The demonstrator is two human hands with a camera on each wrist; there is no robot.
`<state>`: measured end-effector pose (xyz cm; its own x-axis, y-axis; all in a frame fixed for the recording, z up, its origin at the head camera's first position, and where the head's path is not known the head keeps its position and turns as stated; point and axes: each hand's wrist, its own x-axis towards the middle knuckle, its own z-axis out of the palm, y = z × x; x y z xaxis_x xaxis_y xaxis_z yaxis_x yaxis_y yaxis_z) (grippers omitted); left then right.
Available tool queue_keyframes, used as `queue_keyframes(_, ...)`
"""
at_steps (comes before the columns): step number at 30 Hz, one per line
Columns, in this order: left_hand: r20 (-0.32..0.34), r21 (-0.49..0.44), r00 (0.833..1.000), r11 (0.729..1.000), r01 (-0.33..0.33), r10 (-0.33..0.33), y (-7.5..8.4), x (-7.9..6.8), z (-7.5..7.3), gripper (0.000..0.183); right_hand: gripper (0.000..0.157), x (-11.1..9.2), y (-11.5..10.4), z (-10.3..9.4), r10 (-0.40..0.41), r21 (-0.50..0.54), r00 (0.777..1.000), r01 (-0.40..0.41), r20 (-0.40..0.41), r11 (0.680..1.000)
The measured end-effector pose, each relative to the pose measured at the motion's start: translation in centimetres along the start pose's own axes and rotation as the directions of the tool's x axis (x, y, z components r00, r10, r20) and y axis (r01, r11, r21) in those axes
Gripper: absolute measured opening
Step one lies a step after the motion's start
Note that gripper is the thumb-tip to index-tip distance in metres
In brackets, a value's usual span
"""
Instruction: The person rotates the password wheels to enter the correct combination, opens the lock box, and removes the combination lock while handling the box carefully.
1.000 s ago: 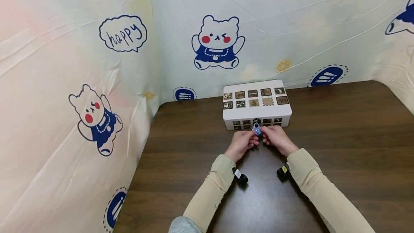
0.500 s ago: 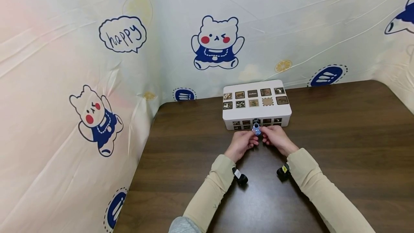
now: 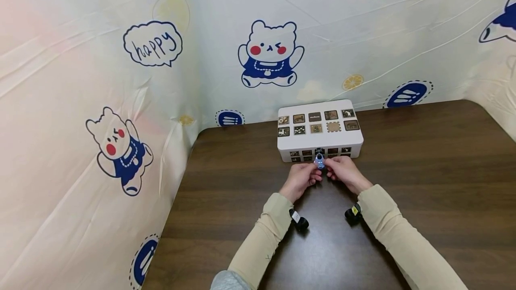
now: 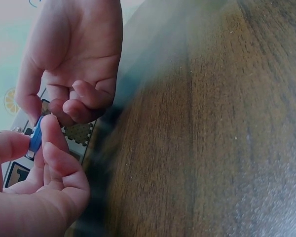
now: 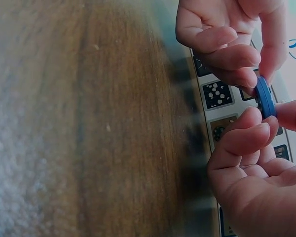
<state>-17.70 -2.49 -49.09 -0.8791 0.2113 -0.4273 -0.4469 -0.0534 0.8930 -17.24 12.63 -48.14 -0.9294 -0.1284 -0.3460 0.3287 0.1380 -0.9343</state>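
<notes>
A small blue padlock [image 3: 320, 161] hangs at the latch in the middle of the front side of a white box [image 3: 318, 140]. My left hand [image 3: 301, 179] pinches it from the left between thumb and finger. From the right, my right hand [image 3: 344, 171] pinches its other side. Seen edge-on in the left wrist view, the blue padlock [image 4: 36, 138] sits between the fingertips of both hands. In the right wrist view its blue rim [image 5: 266, 97] shows, with small dark parts on the side towards the fingers. Fingers cover much of its body.
The box carries rows of small dark square pictures on its lid and front. It stands near the back edge of a dark wooden table [image 3: 225, 182]. Behind and left hangs a pale cloth [image 3: 217, 48] with bear drawings.
</notes>
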Motion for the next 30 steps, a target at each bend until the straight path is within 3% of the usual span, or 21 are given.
queue_keyframes(8,0.004,-0.002,1.0,1.0,0.001,-0.001,-0.04,-0.04,0.05,0.019,0.027,-0.51,-0.06,-0.09,-0.044,0.04,0.999,0.043,0.019,0.998)
queue_keyframes(16,0.01,-0.011,1.0,1.0,0.001,-0.001,0.04,0.06,0.07,0.018,0.03,0.01,0.13,-0.01,0.039,0.12,0.999,-0.039,-0.001,0.992)
queue_keyframes(30,0.004,-0.006,1.0,1.0,0.0,0.0,-0.02,-0.03,0.06,0.019,0.031,0.0,0.14,0.12,0.056,0.135,0.998,-0.058,0.019,0.989)
